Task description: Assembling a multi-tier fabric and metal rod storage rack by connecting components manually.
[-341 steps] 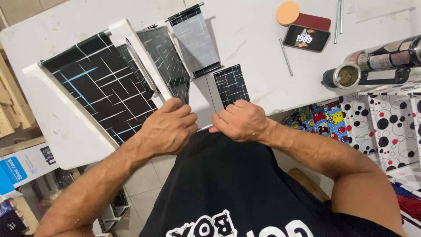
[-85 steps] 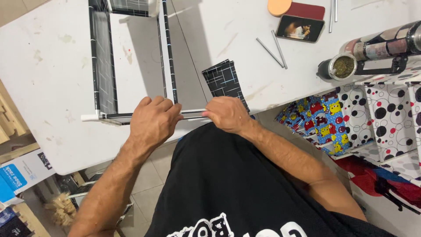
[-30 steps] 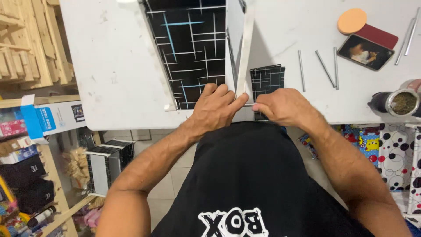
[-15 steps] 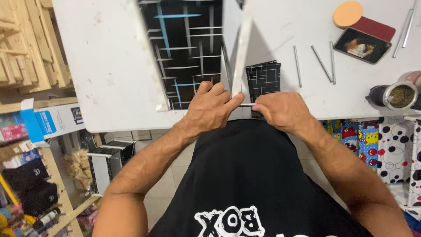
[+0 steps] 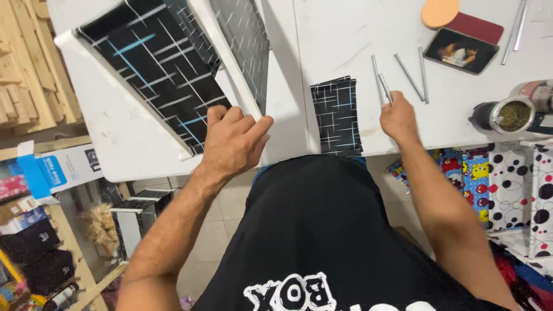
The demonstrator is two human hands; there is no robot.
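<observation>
A white-edged box frame (image 5: 167, 69) covered in black paper with white and blue lines lies tilted on the white table (image 5: 334, 40). My left hand (image 5: 233, 144) rests on its near corner and grips the white edge. My right hand (image 5: 397, 115) has reached to the right and pinches a thin grey metal rod (image 5: 382, 86) lying on the table. A small loose panel (image 5: 337, 115) of the same black patterned paper lies flat between my hands, near the table's front edge.
Two more grey rods (image 5: 416, 75) lie beside the one I touch. A phone (image 5: 461, 50), an orange pad (image 5: 439, 11) and a dark red pad sit behind. An open can (image 5: 507, 115) stands at right. Patterned fabric (image 5: 512, 184) hangs below; wooden slats (image 5: 29, 69) stand at left.
My right hand has left the frame and moved right onto a metal rod. The frame has swung and now lies more tilted under my left hand.
</observation>
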